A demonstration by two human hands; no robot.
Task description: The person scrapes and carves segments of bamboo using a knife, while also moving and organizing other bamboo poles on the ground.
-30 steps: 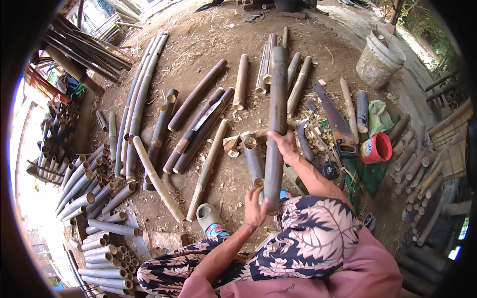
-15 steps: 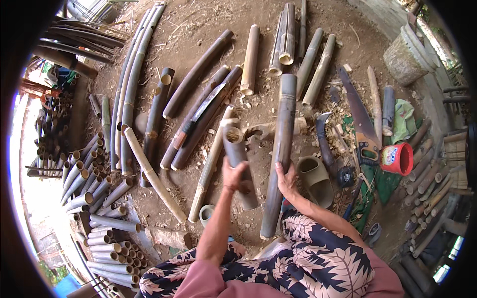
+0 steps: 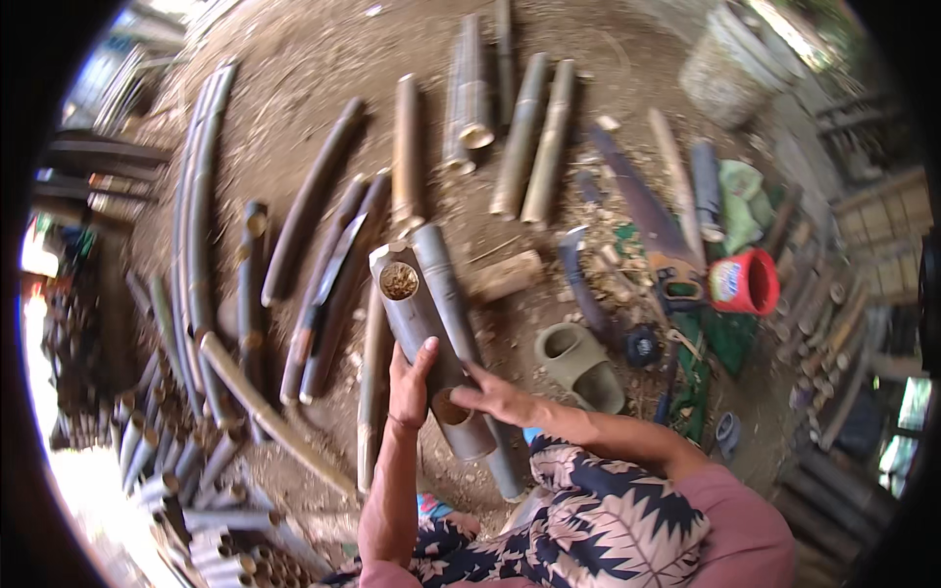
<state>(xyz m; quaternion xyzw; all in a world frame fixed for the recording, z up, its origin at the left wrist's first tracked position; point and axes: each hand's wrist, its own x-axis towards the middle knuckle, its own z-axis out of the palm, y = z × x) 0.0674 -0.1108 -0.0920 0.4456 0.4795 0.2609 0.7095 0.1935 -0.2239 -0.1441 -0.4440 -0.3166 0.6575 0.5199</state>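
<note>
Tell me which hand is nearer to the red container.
Right. The right hand is left of the red container and nearer the person, at the bamboo tube's lower opening; the left hand is farther left, around the tube's left side.

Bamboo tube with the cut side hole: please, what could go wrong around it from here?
The right hand is at the side hole of the bamboo tube; its cut edge might scratch the skin. The slimmer bamboo pole alongside shows no clear grip and might slip. The handsaw lies with blade bare, possibly cutting if brushed.
</note>
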